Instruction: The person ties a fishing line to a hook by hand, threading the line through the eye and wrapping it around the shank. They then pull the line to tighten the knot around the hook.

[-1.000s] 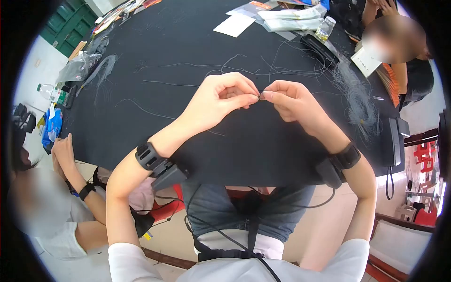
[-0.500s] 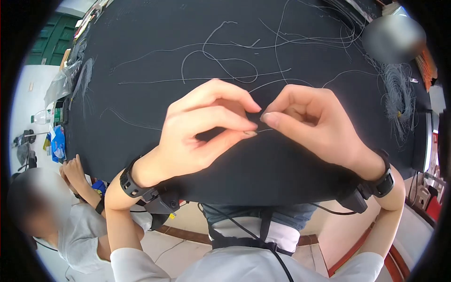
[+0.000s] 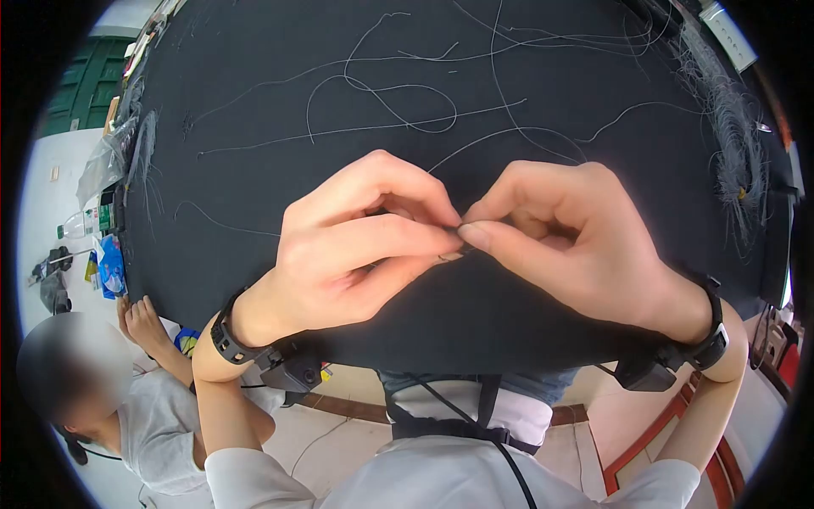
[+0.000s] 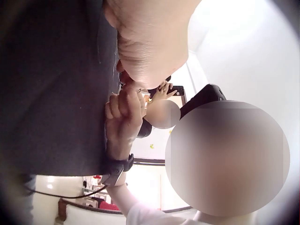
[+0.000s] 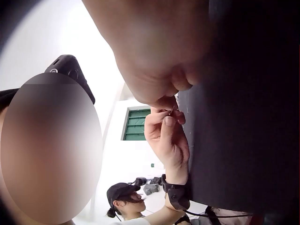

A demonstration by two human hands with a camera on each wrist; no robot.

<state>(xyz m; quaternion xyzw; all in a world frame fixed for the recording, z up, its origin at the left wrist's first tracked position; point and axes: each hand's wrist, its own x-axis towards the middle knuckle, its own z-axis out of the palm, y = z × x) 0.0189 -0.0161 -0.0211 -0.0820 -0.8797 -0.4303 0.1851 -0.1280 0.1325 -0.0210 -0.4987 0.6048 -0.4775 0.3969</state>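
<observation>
Over the black table [image 3: 407, 339], both hands meet fingertip to fingertip in the head view. My left hand [image 3: 365, 242] pinches a thin grey strand between thumb and fingers; a short bit of it shows by the thumb. The right hand [image 3: 585, 242] has thumb and index finger pressed together on the same strand, right against the left fingertips. In the right wrist view, a thin dark end of the strand [image 5: 172, 111] sticks up from the left fingertips. Most of the held part is hidden by the fingers.
Several loose grey strands [image 3: 356, 130] curl across the table beyond the hands. A thick bundle of strands [image 3: 738, 161] lies at the right edge, another bundle [image 3: 146, 157] at the left beside a clear plastic bag [image 3: 106, 161]. Another person [image 3: 161, 416] sits at the left.
The head view has tilted down and closer over the hands. Half a second ago the fingertips stood slightly apart with the strand between them; now they have come together again.
</observation>
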